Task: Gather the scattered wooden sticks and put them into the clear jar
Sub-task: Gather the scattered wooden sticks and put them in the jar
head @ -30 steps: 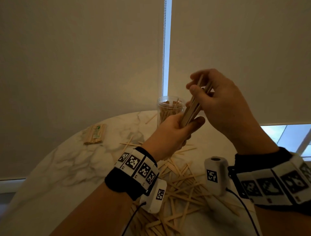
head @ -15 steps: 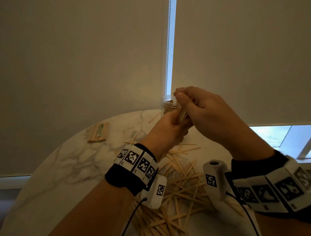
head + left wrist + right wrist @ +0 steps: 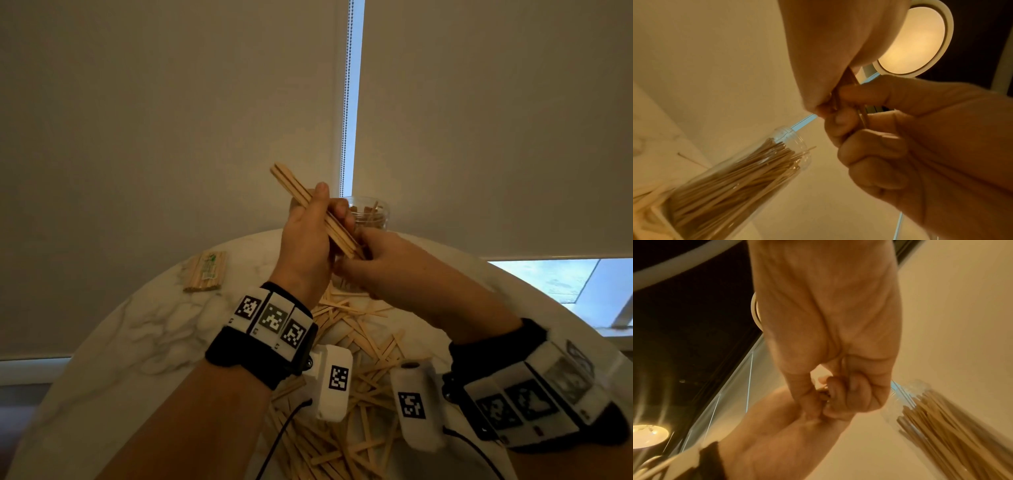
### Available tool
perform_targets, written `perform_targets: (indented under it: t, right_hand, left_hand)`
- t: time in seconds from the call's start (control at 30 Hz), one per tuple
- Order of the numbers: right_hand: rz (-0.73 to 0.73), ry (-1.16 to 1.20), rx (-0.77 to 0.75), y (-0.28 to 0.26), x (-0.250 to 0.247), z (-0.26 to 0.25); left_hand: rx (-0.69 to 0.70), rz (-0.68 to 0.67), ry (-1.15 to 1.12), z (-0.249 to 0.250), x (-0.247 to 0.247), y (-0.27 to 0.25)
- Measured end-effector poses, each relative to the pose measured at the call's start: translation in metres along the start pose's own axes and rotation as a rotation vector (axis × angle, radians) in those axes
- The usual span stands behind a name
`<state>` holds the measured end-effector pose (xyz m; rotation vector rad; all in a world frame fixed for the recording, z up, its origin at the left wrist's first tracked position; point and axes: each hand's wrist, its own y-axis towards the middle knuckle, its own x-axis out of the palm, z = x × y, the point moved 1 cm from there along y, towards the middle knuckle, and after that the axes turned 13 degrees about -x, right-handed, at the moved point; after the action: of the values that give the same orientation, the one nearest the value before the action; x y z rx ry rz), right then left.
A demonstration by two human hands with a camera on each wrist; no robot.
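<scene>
My left hand grips a bundle of flat wooden sticks held slantwise above the table, its upper end pointing up and left. My right hand curls around the bundle's lower end, touching the left hand. The clear jar stands just behind the hands, packed with sticks; it also shows at the right edge of the right wrist view. A heap of loose sticks lies on the table under my wrists.
The round marble table carries a banded pack of sticks at the back left. A closed roller blind with a bead chain hangs behind the jar. A window strip shows at the right.
The bundle was at the jar's mouth half a second ago. Now it is tilted up to the left, and the right hand has dropped from its top to its lower end.
</scene>
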<state>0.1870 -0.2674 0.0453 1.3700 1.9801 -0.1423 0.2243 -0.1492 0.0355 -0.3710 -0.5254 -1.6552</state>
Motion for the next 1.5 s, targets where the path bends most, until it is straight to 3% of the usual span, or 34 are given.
perform_targets:
  t: [0.17,0.33,0.4,0.57,0.63,0.77,0.9,1.0,1.1,1.23,1.33,1.43,1.5]
  right_hand:
    - [0.149,-0.152,-0.094,0.001,-0.005,-0.004]
    - [0.034,-0.266,-0.109,0.000,-0.011,0.003]
    - [0.008,-0.285,-0.099,-0.003,-0.015,0.001]
    - [-0.157,-0.398,-0.016,-0.010,-0.019,0.000]
    - [-0.202,-0.407,-0.007,-0.011,-0.018,-0.003]
    - [-0.232,-0.441,-0.024,-0.011,-0.009,-0.007]
    - [-0.133,-0.528,0.002,-0.008,-0.015,-0.002]
    - [-0.063,-0.594,0.015,-0.009,-0.026,-0.002]
    - [-0.127,-0.617,0.048,-0.009,-0.028,0.001]
    - [-0.062,-0.744,0.019,-0.007,-0.021,0.003]
    - [-0.048,-0.825,0.035,-0.009,-0.026,0.002]
    - [-0.048,-0.825,0.098,-0.012,-0.033,0.003]
    - [-0.096,-0.829,0.125,-0.011,-0.032,0.005]
  left_hand:
    - [-0.090,-0.105,0.095,-0.004,0.010,-0.008]
    - [-0.159,-0.218,0.191,-0.001,0.016,-0.013]
    - [-0.145,-0.159,0.164,0.007,0.016,-0.011]
    - [-0.040,0.187,-0.106,0.040,-0.011,-0.006]
    - [-0.071,0.187,-0.073,0.046,-0.018,-0.006]
    - [-0.199,0.052,0.159,0.035,-0.005,-0.009]
    - [-0.216,0.036,0.331,0.031,0.001,-0.013]
    - [-0.163,0.112,0.282,0.037,-0.002,-0.011]
    - [-0.120,0.171,0.135,0.042,-0.004,-0.011]
    - [-0.226,0.055,0.460,0.025,0.009,-0.014]
    - [-0.283,0.011,0.516,0.011,0.016,-0.017]
    - [-0.354,0.007,0.581,0.008,0.016,-0.017]
    - [-0.306,0.037,0.824,0.004,0.015,-0.017]
